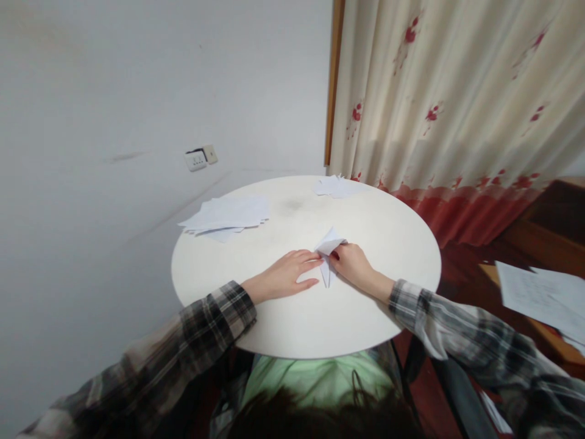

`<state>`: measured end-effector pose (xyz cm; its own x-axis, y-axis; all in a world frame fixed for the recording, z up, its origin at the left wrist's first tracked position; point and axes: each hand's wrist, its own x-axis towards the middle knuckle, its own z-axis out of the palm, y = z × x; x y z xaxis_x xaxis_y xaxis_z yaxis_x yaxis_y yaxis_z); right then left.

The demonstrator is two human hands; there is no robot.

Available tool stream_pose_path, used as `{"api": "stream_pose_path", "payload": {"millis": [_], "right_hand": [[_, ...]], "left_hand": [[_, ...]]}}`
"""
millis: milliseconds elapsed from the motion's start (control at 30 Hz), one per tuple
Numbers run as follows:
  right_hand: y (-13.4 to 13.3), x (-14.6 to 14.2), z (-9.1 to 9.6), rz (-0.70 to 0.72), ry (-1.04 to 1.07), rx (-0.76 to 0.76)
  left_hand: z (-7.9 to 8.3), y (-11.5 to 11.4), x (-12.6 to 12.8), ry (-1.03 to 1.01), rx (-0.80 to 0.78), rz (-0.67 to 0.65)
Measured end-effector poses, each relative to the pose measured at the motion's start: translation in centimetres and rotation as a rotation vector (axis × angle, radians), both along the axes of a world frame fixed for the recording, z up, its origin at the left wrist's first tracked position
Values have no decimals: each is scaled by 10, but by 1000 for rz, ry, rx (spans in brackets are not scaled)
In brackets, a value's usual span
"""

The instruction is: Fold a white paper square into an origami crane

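Note:
A small folded sheet of white paper (329,242) lies on the round white table, with pointed flaps at its top and its lower end. My right hand (355,263) is closed on the paper's right side, its fingers curled and partly hidden under a raised flap. From the left, my left hand (292,273) lies flat on the table, fingers stretched out, with the fingertips touching the paper's left edge. The thumb is apart from the other fingers.
The round white table (311,323) stands against a wall with a switch plate (195,161). A stack of white paper (228,212) lies at its left and folded paper pieces (336,186) at its far edge. Printed sheets (539,292) rest on wooden furniture at right, near a patterned curtain (439,122).

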<state>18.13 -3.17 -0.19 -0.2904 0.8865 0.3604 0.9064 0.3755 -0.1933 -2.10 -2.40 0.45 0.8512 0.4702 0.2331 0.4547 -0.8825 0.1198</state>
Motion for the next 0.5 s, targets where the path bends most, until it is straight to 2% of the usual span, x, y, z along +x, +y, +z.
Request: {"api": "stream_pose_path", "payload": {"millis": [500], "right_hand": [[9,1,-3,-27,-28,-40]], "left_hand": [[2,-4,0,-13,7,-29]]}}
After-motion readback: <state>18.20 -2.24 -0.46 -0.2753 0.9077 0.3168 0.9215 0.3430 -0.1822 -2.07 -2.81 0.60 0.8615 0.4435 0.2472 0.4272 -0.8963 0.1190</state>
